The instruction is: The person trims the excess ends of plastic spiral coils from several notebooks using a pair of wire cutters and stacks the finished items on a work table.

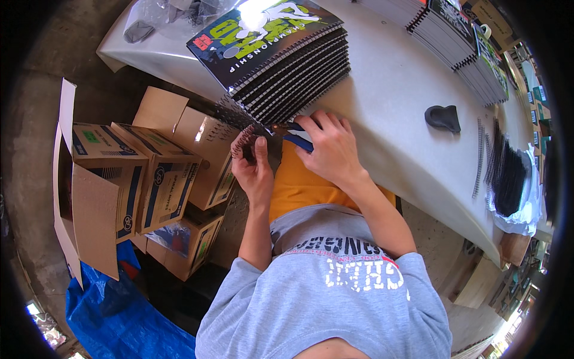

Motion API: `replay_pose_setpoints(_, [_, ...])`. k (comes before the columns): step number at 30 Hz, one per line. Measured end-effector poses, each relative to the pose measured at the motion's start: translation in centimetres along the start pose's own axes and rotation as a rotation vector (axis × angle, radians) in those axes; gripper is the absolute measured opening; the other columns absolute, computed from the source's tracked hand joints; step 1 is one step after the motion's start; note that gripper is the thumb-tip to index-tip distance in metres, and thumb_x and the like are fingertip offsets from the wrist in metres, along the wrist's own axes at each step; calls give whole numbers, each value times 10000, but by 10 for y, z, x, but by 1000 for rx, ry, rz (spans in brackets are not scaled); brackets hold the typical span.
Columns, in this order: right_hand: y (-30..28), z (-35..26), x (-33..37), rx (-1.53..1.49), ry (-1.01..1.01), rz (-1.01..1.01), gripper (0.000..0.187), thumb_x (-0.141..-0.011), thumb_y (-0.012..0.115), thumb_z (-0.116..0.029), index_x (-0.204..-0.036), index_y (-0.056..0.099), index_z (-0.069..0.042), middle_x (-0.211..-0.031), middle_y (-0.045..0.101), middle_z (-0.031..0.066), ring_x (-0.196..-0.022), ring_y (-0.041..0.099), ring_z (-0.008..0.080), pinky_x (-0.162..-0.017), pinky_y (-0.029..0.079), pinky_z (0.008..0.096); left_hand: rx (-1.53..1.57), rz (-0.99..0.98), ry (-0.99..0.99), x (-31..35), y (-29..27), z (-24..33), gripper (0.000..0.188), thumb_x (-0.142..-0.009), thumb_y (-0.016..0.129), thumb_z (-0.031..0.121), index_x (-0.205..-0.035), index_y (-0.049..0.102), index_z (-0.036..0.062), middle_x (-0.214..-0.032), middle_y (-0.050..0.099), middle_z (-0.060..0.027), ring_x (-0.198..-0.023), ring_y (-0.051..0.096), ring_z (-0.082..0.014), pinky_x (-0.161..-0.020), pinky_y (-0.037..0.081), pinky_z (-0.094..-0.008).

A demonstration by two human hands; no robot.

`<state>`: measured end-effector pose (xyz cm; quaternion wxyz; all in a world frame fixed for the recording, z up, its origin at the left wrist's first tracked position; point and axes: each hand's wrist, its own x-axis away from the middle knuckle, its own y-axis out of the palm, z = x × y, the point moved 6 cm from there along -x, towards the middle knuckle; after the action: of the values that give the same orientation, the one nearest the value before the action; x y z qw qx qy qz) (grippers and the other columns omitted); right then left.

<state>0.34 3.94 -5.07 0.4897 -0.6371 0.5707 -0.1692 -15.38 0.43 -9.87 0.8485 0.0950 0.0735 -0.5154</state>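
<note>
Head view: two hands, one wire coil and a blue tool

Brown boxes are packed together at nine o'clock. The nearest to the edge has its flaps up, but what is inside is too dark to tell. At three o'clock, black coils lie in a bunch by a crinkly white bag.

Both arms are bent and reach up toward twelve o'clock. The left hand, just left of the middle, pinches a wire coil between thumb and fingers. The right hand, at one o'clock, is wrapped around pliers with blue handles, tip close to the coil.

The coil is thin, dark and loopy, just below the notebook stack at twelve o'clock. The stack has black spiral edges and a bright green and white cover.
</note>
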Motion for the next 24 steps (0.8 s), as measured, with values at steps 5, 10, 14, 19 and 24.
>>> replay_pose_setpoints(5, [15, 10, 2, -18, 115, -120, 344, -645, 687, -107, -976, 594, -122, -875, 574, 84, -842, 577, 282, -744, 466, 390, -41, 68, 15, -1, 0, -1, 217, -915, 577, 180, -1045, 560, 6, -902, 571, 8, -789, 488, -43, -709, 407, -179])
replay_pose_setpoints(10, [11, 17, -1, -69, 47, -21, 348, -660, 685, -118, -996, 592, -128, -901, 577, 78, -902, 569, 278, -791, 435, 395, 420, 94, -356, 10, -13, -9, 157, -924, 544, 171, -1003, 563, 36, -820, 529, 5, -686, 430, -52, -574, 353, -182])
replay_pose_setpoints(14, [-8, 6, 2, -87, -26, 63, 395, -663, 688, -130, -1046, 591, -141, -961, 570, 57, -966, 540, 253, -865, 361, 415, 1132, -108, -748, 25, -15, -38, 182, -884, 481, 168, -924, 573, 17, -770, 475, -42, -654, 390, -104, -503, 347, -199])
replay_pose_setpoints(19, [-10, -1, 5, -47, -10, 87, 439, -648, 703, -146, -1072, 587, -140, -982, 559, 52, -971, 523, 235, -875, 339, 416, 1227, -68, -840, 16, -1, -37, 210, -842, 473, 176, -799, 563, -9, -872, 553, -114, -748, 465, -143, -523, 392, -187])
replay_pose_setpoints(24, [-12, -5, 0, 8, 6, 117, 461, -637, 718, -159, -1079, 586, -136, -993, 554, 51, -977, 519, 231, -868, 342, 410, 1013, -97, -648, -3, -17, -27, 507, -855, 543, 456, -1082, 587, 5, -972, 598, -73, -726, 509, -97, -446, 346, -149])
